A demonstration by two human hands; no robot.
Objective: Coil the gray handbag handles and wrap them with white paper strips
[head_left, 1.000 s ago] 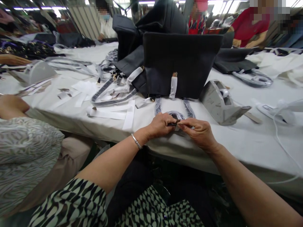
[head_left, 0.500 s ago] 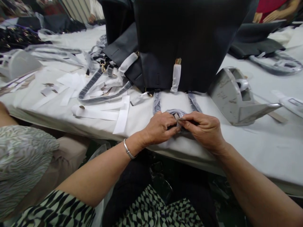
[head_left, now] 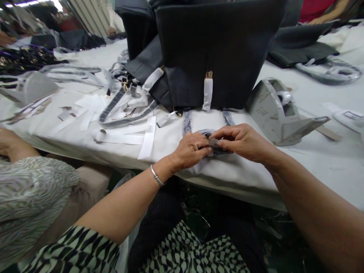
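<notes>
A black handbag (head_left: 216, 49) stands upright on the white table (head_left: 313, 167), its wrapped handle (head_left: 187, 122) looping down toward me. My left hand (head_left: 191, 150) pinches the bend of that handle near the table's front edge. My right hand (head_left: 241, 141) meets it from the right, fingertips pressed on the same spot, with a small pale strip of tape or paper between the thumbs. Both hands are closed on the handle. A white paper sleeve (head_left: 207, 94) covers a gold fitting on the bag's front.
A grey tape dispenser (head_left: 274, 113) sits right of the bag. White paper strips (head_left: 148, 137) and wrapped straps (head_left: 125, 113) lie to the left. Another person's patterned sleeve (head_left: 31, 197) is at my left. More black bags (head_left: 301, 45) lie beyond.
My hands stayed joined on the handle's bend. The right hand lifted and turned, its fingers now curled over from above. The camera dipped closer to the bag.
</notes>
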